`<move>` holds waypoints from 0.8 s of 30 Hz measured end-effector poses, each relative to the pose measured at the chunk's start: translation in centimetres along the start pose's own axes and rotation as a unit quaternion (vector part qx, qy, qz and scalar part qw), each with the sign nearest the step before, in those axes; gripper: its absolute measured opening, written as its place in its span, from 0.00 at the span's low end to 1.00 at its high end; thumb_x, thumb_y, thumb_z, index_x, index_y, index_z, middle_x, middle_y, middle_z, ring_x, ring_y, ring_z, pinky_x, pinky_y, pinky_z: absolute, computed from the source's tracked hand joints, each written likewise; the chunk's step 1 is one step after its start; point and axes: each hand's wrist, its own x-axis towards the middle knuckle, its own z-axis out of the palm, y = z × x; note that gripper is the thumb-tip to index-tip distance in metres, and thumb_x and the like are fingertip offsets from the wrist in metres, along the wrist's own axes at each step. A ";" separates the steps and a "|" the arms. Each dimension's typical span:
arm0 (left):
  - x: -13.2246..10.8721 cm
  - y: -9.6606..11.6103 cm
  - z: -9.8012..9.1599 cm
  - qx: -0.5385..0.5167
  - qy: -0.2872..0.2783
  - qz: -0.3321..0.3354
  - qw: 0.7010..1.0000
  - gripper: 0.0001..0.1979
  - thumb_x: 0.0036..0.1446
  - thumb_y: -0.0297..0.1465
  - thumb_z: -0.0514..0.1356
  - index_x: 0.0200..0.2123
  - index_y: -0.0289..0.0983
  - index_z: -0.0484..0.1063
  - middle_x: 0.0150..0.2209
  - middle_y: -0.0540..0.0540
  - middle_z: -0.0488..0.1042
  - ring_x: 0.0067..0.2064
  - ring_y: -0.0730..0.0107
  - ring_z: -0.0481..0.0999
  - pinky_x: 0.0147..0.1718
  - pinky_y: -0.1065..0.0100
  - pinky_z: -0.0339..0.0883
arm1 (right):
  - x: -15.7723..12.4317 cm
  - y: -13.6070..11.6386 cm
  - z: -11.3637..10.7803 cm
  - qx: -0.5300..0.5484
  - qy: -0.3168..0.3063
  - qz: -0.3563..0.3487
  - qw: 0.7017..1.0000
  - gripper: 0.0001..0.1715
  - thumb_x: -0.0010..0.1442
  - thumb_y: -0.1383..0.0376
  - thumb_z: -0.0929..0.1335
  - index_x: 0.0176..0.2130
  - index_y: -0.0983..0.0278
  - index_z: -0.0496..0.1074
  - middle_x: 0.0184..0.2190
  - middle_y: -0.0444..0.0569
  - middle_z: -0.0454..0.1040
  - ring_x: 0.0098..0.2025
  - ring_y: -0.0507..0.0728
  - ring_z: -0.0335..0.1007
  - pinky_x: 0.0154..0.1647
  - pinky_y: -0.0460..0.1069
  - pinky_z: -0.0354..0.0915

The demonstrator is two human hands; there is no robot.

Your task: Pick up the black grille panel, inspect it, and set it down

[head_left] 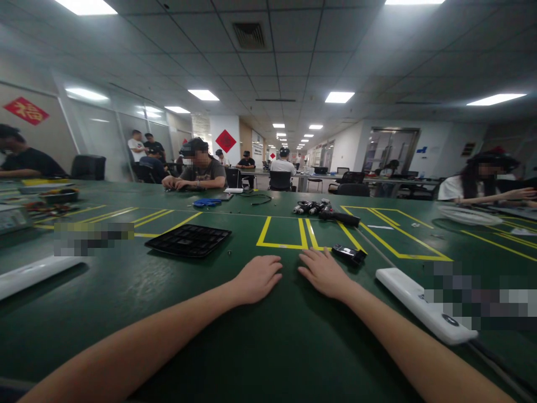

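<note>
My left hand (259,278) lies flat on the green table (251,352), fingers stretched out and nothing in it. Facing it across a narrow gap, my right hand (325,273) also rests with its fingers extended and holds nothing. Just beyond the right hand sits a small black device (349,254), close to the fingers. To the left of my left hand is a black plastic tray with a grid of compartments (188,240). A tiny screw-like piece (229,253) lies between the tray and that hand.
White power strips lie at the right (423,305) and left (37,274). Farther back are a black-handled tool (342,217), bundled cables (308,207), blue gloves (207,202) and yellow tape outlines (283,245). A person (201,168) sits across the table, another person (482,179) at right.
</note>
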 end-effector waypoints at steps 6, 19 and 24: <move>0.6 -6.1 -1.2 0.153 0.022 -0.240 0.958 0.16 0.58 0.34 0.47 0.41 0.30 0.69 0.41 0.34 0.70 0.42 0.56 0.72 0.38 0.61 0.65 | -0.4 7.2 -1.9 -0.110 0.133 0.209 0.963 0.29 0.61 0.58 0.55 0.57 0.69 0.57 0.60 0.58 0.55 0.61 0.66 0.46 0.58 0.65 0.41; 0.7 -10.2 -1.2 -0.033 -0.003 -0.291 0.956 0.06 0.52 0.27 0.54 0.30 0.34 0.70 0.33 0.40 0.74 0.39 0.62 0.74 0.39 0.65 0.66 | -1.1 9.9 -0.2 -0.095 0.006 0.271 0.958 0.27 0.61 0.56 0.50 0.44 0.68 0.67 0.46 0.60 0.69 0.49 0.68 0.64 0.50 0.71 0.47; -0.2 -14.5 -4.5 -0.305 0.189 -0.437 0.825 0.09 0.56 0.25 0.48 0.26 0.33 0.65 0.22 0.48 0.68 0.27 0.73 0.71 0.30 0.70 0.68 | -1.3 10.0 -0.2 -0.094 0.011 0.269 0.959 0.28 0.61 0.55 0.50 0.45 0.68 0.66 0.47 0.61 0.69 0.49 0.69 0.64 0.49 0.71 0.47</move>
